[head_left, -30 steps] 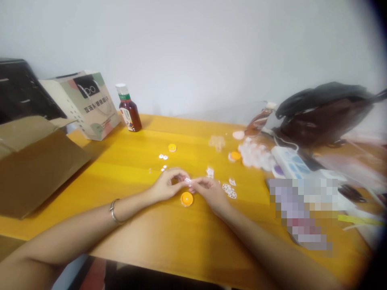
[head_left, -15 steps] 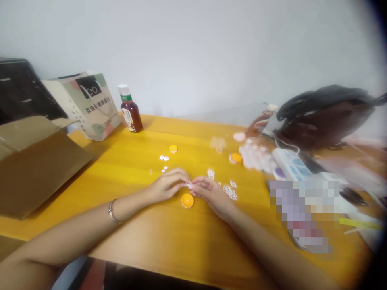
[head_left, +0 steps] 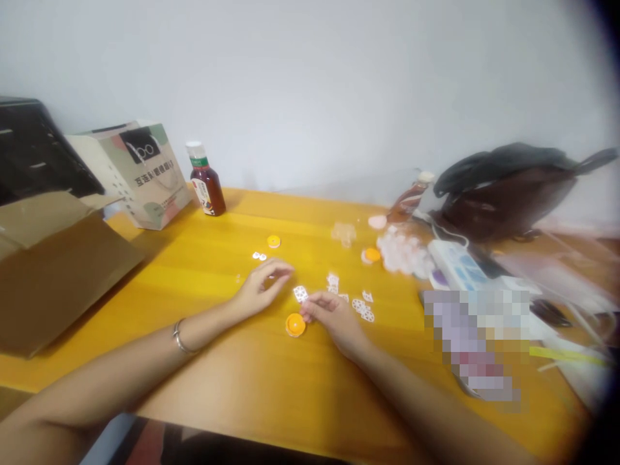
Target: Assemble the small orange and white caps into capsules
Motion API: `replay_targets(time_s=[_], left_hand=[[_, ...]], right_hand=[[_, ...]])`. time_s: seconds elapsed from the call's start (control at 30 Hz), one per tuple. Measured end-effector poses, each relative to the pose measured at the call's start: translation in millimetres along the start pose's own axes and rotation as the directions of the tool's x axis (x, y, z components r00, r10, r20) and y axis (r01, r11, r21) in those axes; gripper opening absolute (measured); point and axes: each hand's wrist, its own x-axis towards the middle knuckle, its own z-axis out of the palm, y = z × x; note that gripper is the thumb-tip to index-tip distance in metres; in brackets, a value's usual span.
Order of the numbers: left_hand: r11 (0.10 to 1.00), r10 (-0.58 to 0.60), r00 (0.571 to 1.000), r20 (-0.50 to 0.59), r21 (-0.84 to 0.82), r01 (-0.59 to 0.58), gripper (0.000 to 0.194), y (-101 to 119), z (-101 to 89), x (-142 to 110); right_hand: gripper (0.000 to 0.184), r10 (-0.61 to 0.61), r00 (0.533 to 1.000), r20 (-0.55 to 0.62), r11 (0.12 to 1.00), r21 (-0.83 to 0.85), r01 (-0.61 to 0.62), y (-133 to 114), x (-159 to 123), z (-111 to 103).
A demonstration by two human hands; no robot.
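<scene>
My right hand [head_left: 332,316] pinches a small white piece with cut-out holes [head_left: 300,294] by its edge. To its left, my left hand [head_left: 264,284] is apart from the piece, with nothing in it and a gap between thumb and fingers. Just below the white piece lies an orange round cup-like part [head_left: 295,325] with a pale rim. Small white discs [head_left: 259,256] and a yellow ring-shaped part [head_left: 274,241] rest beyond my left hand. Right of my right hand are flat white openwork pieces [head_left: 363,310] and another white cut-out [head_left: 332,283].
A cardboard box [head_left: 72,278], a paper bag [head_left: 150,181] and a dark red bottle [head_left: 207,187] stand at left. At right are an orange-topped part [head_left: 371,256], a heap of pale pieces [head_left: 404,252], a dark bag [head_left: 508,187] and a blue-white packet [head_left: 460,268].
My left hand has let go of the white piece and moved a little left, its fingers parting. The piece stays in my right hand, now showing its patterned face. The view has shifted slightly.
</scene>
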Motion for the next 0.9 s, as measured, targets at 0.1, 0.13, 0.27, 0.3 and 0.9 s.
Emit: replay_targets(time_s=[0.1,0.13,0.27,0.3,0.9], left_hand=[[0.999,-0.005,0.991,0.136,0.049,-0.002,0.019,-5,4.1,13],[0.998,0.008,0.980,0.200,0.066,-0.022,0.020,-6,7.0,19],[0.972,0.114,0.890,0.441,0.134,-0.191,0.024,-5,26.8,49],[0.959,0.142,0.869,0.473,0.154,-0.240,0.025,-5,33.1,55],[0.935,0.178,0.902,0.392,0.219,-0.280,0.020,-31,49.7,60]], right_hand=[[0.020,-0.040,0.999,0.018,0.999,-0.002,0.040,2,-1,2],[0.020,-0.049,0.998,0.032,0.999,-0.001,0.049,3,-2,2],[0.018,-0.078,0.995,0.066,0.997,-0.006,0.079,1,-5,4],[0.018,-0.082,0.994,0.068,0.997,-0.008,0.083,1,-6,5],[0.018,-0.088,0.992,0.095,0.996,-0.004,0.089,0,-3,2]])
